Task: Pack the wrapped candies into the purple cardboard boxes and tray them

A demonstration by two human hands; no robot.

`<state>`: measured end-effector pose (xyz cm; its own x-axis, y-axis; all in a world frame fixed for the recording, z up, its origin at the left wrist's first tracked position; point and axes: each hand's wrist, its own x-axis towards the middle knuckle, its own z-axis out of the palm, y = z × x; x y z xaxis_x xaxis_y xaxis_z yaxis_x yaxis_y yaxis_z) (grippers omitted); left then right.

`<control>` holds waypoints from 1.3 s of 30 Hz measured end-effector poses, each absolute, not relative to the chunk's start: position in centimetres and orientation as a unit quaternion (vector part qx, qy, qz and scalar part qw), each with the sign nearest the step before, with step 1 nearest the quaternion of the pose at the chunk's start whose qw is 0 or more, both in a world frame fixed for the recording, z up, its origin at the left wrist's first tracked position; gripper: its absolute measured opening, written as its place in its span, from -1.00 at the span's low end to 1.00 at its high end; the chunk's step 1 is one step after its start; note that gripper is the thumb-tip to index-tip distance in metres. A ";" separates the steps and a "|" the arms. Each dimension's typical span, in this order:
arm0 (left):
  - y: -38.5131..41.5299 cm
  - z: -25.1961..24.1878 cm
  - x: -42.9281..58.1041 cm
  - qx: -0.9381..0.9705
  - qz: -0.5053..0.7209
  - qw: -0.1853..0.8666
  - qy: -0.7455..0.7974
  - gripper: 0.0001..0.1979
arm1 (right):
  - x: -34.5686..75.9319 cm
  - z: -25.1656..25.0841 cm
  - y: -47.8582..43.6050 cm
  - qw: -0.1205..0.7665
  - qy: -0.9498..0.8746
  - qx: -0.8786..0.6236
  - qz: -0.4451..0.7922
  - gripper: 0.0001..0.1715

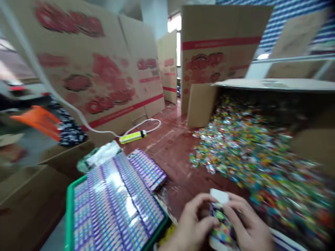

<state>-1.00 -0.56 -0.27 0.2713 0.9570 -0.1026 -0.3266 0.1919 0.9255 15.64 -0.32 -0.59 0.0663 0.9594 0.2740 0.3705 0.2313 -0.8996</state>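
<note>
Low in the view, my left hand (197, 221) and my right hand (247, 223) both grip a small printed carton (221, 221) between them. It has a purple edge, a colourful front and a white flap (219, 196) standing up at the top. My fingers wrap its two sides and hide part of it. Right of my hands spreads a big heap of small shiny wrapped sweets (243, 153), spilling from a cardboard box (311, 146) on its side. On the left, a green tray (69, 209) holds rows of purple patterned packs (115, 202).
Another purple pack block (148, 169) lies beside the tray on the red table (172, 139). A yellow power strip (133, 136) with a white cable (78, 111) rests behind. Large cardboard panels (112, 66) stand at the back. A crumpled plastic bag (103, 155) touches the tray's far end.
</note>
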 end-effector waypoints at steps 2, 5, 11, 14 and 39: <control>-0.8 0.2 -1.2 0.426 0.485 0.674 0.360 -0.64 | 15.0 -0.1 -0.4 0.510 -0.582 -0.521 0.360 -0.79; -0.6 0.4 -1.4 0.417 0.499 0.676 0.346 -0.67 | 14.5 0.4 0.0 0.543 -0.527 -0.510 0.409 -0.85; -0.4 -0.1 -1.5 0.428 0.478 0.675 0.364 -0.68 | 15.2 1.2 0.7 0.502 -0.570 -0.460 0.460 -0.77; -0.4 -0.2 -1.7 0.439 0.476 0.662 0.379 -0.69 | 15.5 1.6 1.2 0.452 -0.541 -0.494 0.510 -0.79; 0.4 -1.7 -4.3 0.434 0.458 0.643 0.434 -0.70 | 15.9 2.9 6.3 0.260 -0.733 -0.494 0.389 -0.76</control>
<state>-4.26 0.36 -1.68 0.2049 0.9656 -0.1599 -0.2121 0.2033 0.9559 15.95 6.30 2.92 -0.3761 0.9266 -0.0035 0.5215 0.2086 -0.8273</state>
